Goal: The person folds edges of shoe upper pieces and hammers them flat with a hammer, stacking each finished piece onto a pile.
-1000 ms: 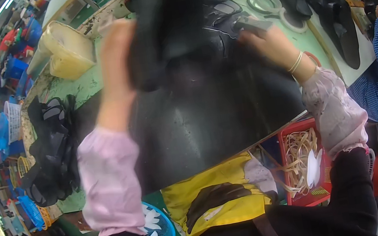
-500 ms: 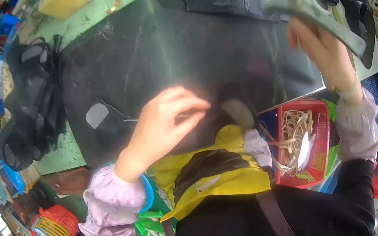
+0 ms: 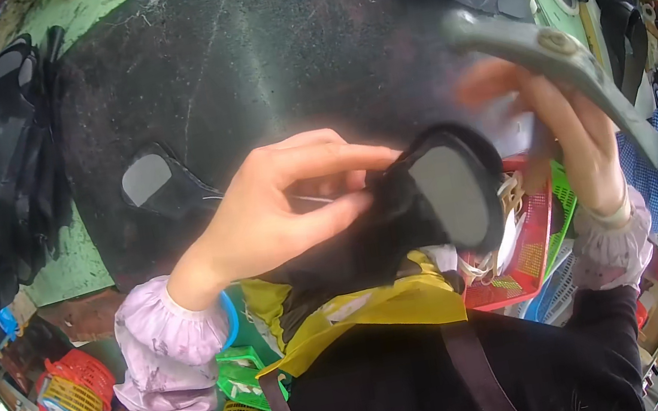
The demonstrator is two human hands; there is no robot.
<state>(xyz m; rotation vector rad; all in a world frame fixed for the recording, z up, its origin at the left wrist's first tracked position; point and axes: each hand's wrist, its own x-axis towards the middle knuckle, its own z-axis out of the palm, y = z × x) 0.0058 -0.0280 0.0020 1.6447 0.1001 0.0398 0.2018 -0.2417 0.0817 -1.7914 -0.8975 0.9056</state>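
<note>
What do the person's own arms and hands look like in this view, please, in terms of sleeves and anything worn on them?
Both hands are bare, with no gloves. The left hand comes out of a pale lilac oversleeve gathered with elastic at the wrist. The right hand, somewhat blurred, has a matching lilac cuff over a black sleeve, and a thin pale band sits at that wrist.

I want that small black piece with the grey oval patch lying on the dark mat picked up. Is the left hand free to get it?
Probably not right away: the left hand is pinching a black fabric piece with a grey pad. The small black piece lies uncovered on the dark mat just beside it.
</note>
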